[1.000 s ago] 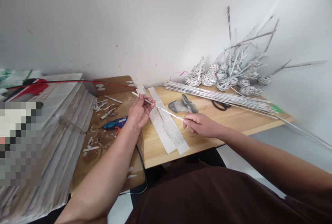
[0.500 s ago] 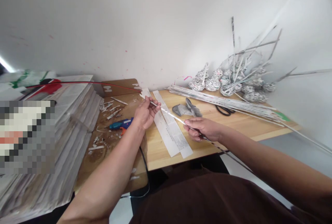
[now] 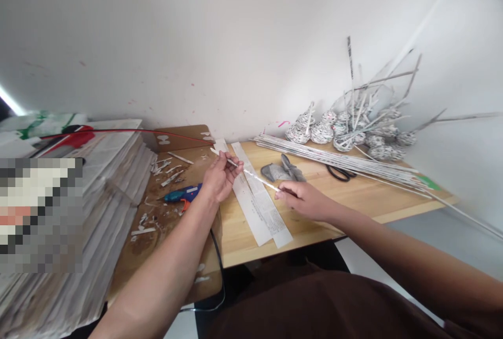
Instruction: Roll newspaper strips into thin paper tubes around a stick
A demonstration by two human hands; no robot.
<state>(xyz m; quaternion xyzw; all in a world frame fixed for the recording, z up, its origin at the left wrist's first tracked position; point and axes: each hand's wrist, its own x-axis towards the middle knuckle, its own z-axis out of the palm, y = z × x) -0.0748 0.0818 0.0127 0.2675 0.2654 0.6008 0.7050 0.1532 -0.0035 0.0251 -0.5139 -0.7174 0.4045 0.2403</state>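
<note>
A thin rolled paper stick [image 3: 259,178] slants between my two hands above the wooden table. My left hand [image 3: 223,175] pinches it near its upper left end, palm turned up. Around its lower part, my right hand [image 3: 301,197] is closed, hiding the far end. Two flat newspaper strips [image 3: 262,210] lie on the table beneath the stick. Just beyond my right hand rests a grey cloth or glove [image 3: 281,168].
Paper sticks [image 3: 338,158] lie bundled behind black-handled scissors [image 3: 341,172]. Woven paper balls [image 3: 346,127] stand by the wall. Left are a blue glue gun [image 3: 183,194], paper scraps [image 3: 143,231] and a tall newspaper stack [image 3: 106,213]. A black cable [image 3: 216,244] hangs at the table edge.
The fingers of my right hand have turned and closed more around the stick; its tail below that hand no longer shows. My left hand keeps its pinch. The view has tilted slightly upward.
</note>
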